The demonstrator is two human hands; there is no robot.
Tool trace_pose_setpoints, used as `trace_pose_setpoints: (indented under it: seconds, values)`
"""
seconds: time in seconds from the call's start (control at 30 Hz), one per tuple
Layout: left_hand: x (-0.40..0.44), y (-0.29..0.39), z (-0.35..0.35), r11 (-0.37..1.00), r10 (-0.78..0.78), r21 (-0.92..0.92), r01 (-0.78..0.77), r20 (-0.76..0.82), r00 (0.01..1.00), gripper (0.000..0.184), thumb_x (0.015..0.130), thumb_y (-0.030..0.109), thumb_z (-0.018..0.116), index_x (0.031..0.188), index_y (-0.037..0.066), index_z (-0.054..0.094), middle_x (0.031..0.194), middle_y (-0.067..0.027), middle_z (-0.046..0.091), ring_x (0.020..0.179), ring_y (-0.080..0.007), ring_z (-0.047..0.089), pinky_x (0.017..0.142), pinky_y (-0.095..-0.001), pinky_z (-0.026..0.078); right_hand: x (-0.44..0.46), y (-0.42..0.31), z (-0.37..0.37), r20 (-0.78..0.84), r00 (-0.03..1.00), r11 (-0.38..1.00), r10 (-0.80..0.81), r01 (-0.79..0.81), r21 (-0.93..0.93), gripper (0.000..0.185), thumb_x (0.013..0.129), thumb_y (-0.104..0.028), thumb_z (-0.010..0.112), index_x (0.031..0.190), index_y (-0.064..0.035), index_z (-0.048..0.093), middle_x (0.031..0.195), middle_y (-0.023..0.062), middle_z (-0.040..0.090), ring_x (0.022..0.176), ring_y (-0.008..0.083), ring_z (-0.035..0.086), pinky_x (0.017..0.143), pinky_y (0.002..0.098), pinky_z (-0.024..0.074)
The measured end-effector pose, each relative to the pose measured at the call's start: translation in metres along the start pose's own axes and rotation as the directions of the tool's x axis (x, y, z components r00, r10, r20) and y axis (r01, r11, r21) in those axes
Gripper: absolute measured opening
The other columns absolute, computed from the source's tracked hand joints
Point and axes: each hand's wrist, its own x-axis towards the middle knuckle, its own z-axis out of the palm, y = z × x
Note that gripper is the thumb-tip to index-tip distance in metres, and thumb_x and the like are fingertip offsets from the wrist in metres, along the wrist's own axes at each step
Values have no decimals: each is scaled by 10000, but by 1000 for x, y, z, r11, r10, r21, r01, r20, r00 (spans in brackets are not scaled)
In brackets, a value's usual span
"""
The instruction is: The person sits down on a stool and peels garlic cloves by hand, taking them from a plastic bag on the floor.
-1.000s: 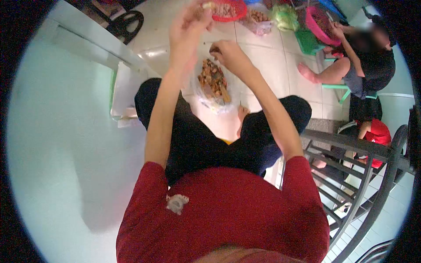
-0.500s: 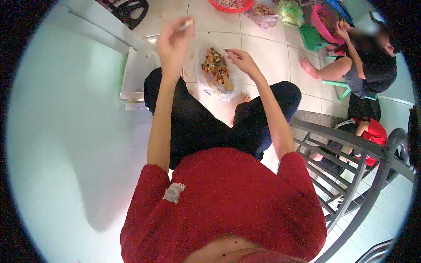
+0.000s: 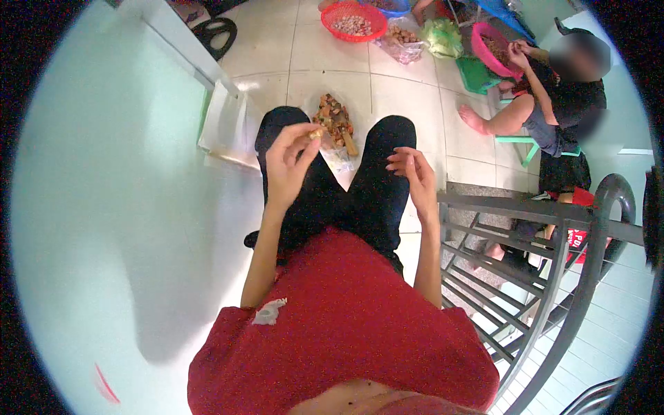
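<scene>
Above my left knee, my left hand (image 3: 290, 160) pinches a small pale yellowish piece (image 3: 316, 133) between thumb and fingertips. My right hand (image 3: 413, 173) is over my right thigh with its fingers apart and nothing visible in them. Beyond my knees, a clear plastic bag (image 3: 339, 160) lies on the floor, bearing a pile of brown and orange scraps (image 3: 333, 119). A light wooden-looking handle or block (image 3: 351, 144) sits at the pile's near end. Neither hand touches the pile.
A red basket of pale pieces (image 3: 353, 25), a bag of brown pieces (image 3: 403, 41) and a green leafy bundle (image 3: 443, 39) stand at the back. On the right, a person (image 3: 577, 104) sits on a green stool by a pink basket (image 3: 484, 52). A metal railing (image 3: 519, 207) is near my right arm.
Both hands have drawn back toward my body, the left with the small piece still pinched. My knees have come up and closer together. The other person's hands have come together at the pink basket.
</scene>
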Motion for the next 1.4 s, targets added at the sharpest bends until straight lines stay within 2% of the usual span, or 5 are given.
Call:
trace_pose_setpoints:
  seconds: [0.57, 0.87, 1.07, 1.27, 1.4]
  values:
    - [53, -123, -87, 861, 74, 505, 57, -235, 969, 198, 950, 187, 674, 1082, 40, 678, 834, -76, 695, 633, -121, 641, 605, -260, 500, 65, 103, 32, -169, 971, 875, -172, 71, -478, 198, 982, -119, 623, 1169, -53, 621, 799, 48, 716, 642, 78, 644, 546, 220, 441]
    - [63, -121, -87, 699, 290, 694, -172, -54, 956, 156, 928, 95, 661, 1077, 57, 688, 1037, -99, 704, 875, -218, 688, 731, -304, 539, 83, 109, 45, -301, 931, 868, -205, 31, -496, 157, 969, -159, 628, 1115, -102, 630, 681, 55, 674, 527, 145, 632, 512, 297, 476]
    - [59, -115, -77, 740, 204, 664, -107, -70, 976, 194, 867, 71, 703, 1060, 90, 691, 1001, -63, 695, 713, -202, 638, 632, -320, 516, 80, 86, 50, -241, 903, 774, -356, 140, -617, 141, 941, -170, 652, 1073, -121, 660, 693, 62, 674, 586, 195, 656, 523, 339, 473]
    - [42, -121, -58, 622, 153, 721, -306, 271, 950, 207, 798, 188, 783, 989, 145, 717, 872, -4, 693, 656, -178, 607, 698, -324, 440, 74, 67, 83, 304, 893, 573, -333, 447, -687, 248, 904, -253, 674, 1120, -130, 672, 879, 31, 718, 733, 193, 656, 754, 353, 373]
    - [14, -139, -38, 898, -125, 440, 26, 196, 973, 438, 763, 157, 815, 1169, 114, 657, 919, -23, 732, 671, -148, 621, 654, -292, 487, 69, 61, 97, 361, 891, 641, -276, 450, -622, 245, 905, -301, 697, 1088, -139, 681, 867, 23, 714, 743, 180, 642, 801, 356, 371]
